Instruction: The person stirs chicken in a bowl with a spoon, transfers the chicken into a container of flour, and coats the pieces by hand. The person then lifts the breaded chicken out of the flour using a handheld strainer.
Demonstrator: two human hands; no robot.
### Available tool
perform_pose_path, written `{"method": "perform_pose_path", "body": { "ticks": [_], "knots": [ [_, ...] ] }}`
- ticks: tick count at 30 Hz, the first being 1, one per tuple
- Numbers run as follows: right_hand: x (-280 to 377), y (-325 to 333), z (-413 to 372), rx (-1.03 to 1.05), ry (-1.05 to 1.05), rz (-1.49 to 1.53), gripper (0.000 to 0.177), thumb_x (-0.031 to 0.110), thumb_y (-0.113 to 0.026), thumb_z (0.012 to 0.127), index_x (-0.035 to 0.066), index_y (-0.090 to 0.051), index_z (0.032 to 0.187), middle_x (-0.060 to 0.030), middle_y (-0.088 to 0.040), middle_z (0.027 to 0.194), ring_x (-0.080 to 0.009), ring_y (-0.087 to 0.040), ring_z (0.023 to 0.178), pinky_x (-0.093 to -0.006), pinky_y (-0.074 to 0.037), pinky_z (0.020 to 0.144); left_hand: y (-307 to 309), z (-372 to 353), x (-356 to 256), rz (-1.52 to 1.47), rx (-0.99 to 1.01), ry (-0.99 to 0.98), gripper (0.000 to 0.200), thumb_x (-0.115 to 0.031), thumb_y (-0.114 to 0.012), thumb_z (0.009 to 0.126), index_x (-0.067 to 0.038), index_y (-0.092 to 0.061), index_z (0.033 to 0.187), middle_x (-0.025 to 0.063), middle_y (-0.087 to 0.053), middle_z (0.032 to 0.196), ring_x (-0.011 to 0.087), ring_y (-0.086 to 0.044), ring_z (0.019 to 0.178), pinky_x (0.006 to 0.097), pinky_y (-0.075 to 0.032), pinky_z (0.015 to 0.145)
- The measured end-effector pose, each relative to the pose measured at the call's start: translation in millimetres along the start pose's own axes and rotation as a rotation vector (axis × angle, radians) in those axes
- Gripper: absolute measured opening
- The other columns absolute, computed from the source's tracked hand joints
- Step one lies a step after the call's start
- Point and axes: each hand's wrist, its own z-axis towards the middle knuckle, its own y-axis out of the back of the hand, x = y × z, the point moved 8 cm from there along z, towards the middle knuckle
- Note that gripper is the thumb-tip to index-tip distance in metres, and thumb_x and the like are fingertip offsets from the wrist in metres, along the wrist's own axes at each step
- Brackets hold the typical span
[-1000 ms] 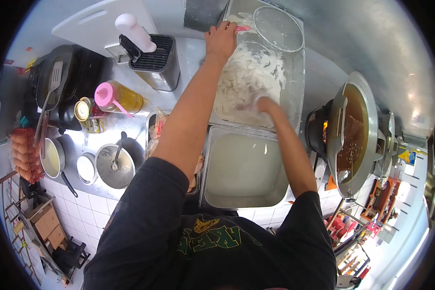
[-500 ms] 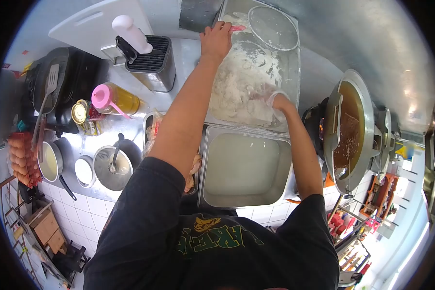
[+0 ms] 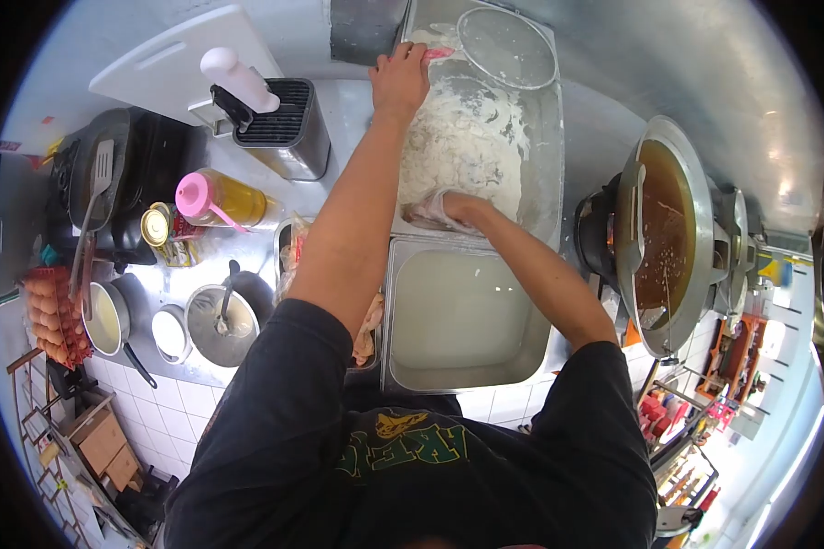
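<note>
A deep metal tray (image 3: 545,137) holds white flour (image 3: 471,137), lumpy in the middle. My left hand (image 3: 401,80) is closed over the tray's far left rim, beside the pink handle (image 3: 438,54) of a round mesh strainer (image 3: 506,48) lying in the far end. In a clear plastic glove, my right hand (image 3: 435,210) is down in the flour at the tray's near left corner; its fingers are partly hidden. Directly below stands a second metal tray (image 3: 389,320) of cloudy, pale liquid (image 3: 462,311).
A large pan of brown oil (image 3: 666,238) stands on the right. To the left are a pink-lidded oil jug (image 3: 215,197), a steel utensil holder (image 3: 293,137), a metal bowl with a spoon (image 3: 220,329) and eggs (image 3: 53,316). Raw chicken (image 3: 368,329) shows partly behind my left arm.
My right hand has swept left through the flour, from the tray's right side to its near left corner. My left hand stays on the rim.
</note>
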Motion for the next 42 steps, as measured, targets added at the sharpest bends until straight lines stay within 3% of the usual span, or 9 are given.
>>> {"method": "perform_pose_path", "body": {
  "ticks": [4,10,12,14,16,23,27,33,42],
  "knots": [
    [15.3,3.9,10.7,0.111,0.361,-0.164,0.044,0.041,-0.068,0.08,0.003,-0.069,0.102,-0.0083,-0.065,0.097,-0.019,-0.055,0.087,-0.0329,-0.045,0.077,-2.8,0.1,7.0,-0.042,0.106,0.054,0.024,-0.029,-0.052,0.095,-0.023,-0.057,0.117,-0.0017,-0.056,0.125,0.0337,-0.055,0.104,0.0508,-0.042,0.088],
    [16.8,82.5,-25.7,-0.272,0.127,0.413,0.056,0.044,-0.071,0.077,0.0,-0.065,0.112,-0.0184,-0.064,0.1,-0.0202,-0.057,0.085,-0.0353,-0.047,0.075,-4.5,0.5,7.1,-0.024,0.102,0.046,0.024,-0.029,-0.053,0.094,-0.023,-0.056,0.116,-0.0007,-0.056,0.123,0.0335,-0.055,0.104,0.0511,-0.042,0.087],
    [21.9,91.9,-18.2,-0.175,-0.012,-0.247,0.059,0.047,-0.071,0.077,-0.001,-0.066,0.11,-0.0195,-0.065,0.106,-0.0215,-0.06,0.087,-0.037,-0.049,0.075,-3.5,0.4,5.4,-0.023,0.107,0.044,0.024,-0.029,-0.053,0.094,-0.022,-0.056,0.117,-0.0005,-0.056,0.123,0.0336,-0.056,0.103,0.0513,-0.042,0.087],
    [12.6,80.3,18.0,-0.45,0.315,-0.315,0.054,0.041,-0.071,0.077,0.001,-0.065,0.112,-0.021,-0.065,0.108,-0.027,-0.064,0.091,-0.0381,-0.05,0.079,-3.0,0.0,3.6,-0.002,0.093,0.032,0.024,-0.029,-0.053,0.094,-0.022,-0.057,0.117,-0.0003,-0.056,0.123,0.0336,-0.056,0.102,0.0515,-0.042,0.086],
    [29.8,30.6,59.1,-0.335,0.273,-1.205,0.056,0.033,-0.072,0.073,0.0,-0.061,0.117,-0.0228,-0.064,0.111,-0.0317,-0.065,0.095,-0.0386,-0.049,0.084,-2.4,-1.1,1.8,0.004,0.064,0.006,0.023,-0.028,-0.053,0.094,-0.022,-0.057,0.116,0.0007,-0.057,0.121,0.0342,-0.057,0.1,0.0515,-0.044,0.084],
    [25.8,26.3,19.0,-0.278,0.316,-0.806,0.06,0.035,-0.071,0.072,0.001,-0.058,0.12,-0.0265,-0.063,0.109,-0.0387,-0.061,0.102,-0.0413,-0.047,0.091,-2.6,0.3,3.8,-0.009,0.098,0.031,0.024,-0.028,-0.052,0.094,-0.022,-0.057,0.117,-0.0004,-0.056,0.124,0.0339,-0.055,0.103,0.0517,-0.042,0.087],
    [23.5,93.1,-23.8,-0.7,0.124,-0.447,0.081,0.044,-0.07,0.076,-0.008,-0.045,0.132,-0.0309,-0.055,0.124,-0.039,-0.055,0.116,-0.0378,-0.042,0.099,-5.1,0.3,6.5,-0.026,0.087,0.035,0.023,-0.03,-0.052,0.095,-0.021,-0.057,0.115,0.0,-0.057,0.121,0.0338,-0.055,0.104,0.0525,-0.042,0.088],
    [10.2,99.2,-39.8,-0.494,0.293,-0.599,0.1,0.054,-0.067,0.077,-0.01,-0.026,0.142,-0.0306,-0.046,0.136,-0.0383,-0.048,0.125,-0.0372,-0.036,0.106,-4.1,-0.1,5.7,-0.005,-0.018,-0.014,0.021,-0.029,-0.055,0.093,-0.021,-0.059,0.112,0.0,-0.06,0.115,0.0353,-0.059,0.095,0.0522,-0.046,0.079],
    [-14.0,8.4,22.9,0.07,0.068,-0.714,0.084,0.046,-0.069,0.075,0.0,-0.042,0.139,-0.0257,-0.048,0.137,-0.0391,-0.049,0.123,-0.0379,-0.037,0.106,-2.1,0.5,2.4,-0.032,0.077,0.016,0.022,-0.027,-0.053,0.094,-0.021,-0.057,0.115,0.0005,-0.057,0.121,0.0336,-0.056,0.102,0.0508,-0.042,0.087]
  ]
}}
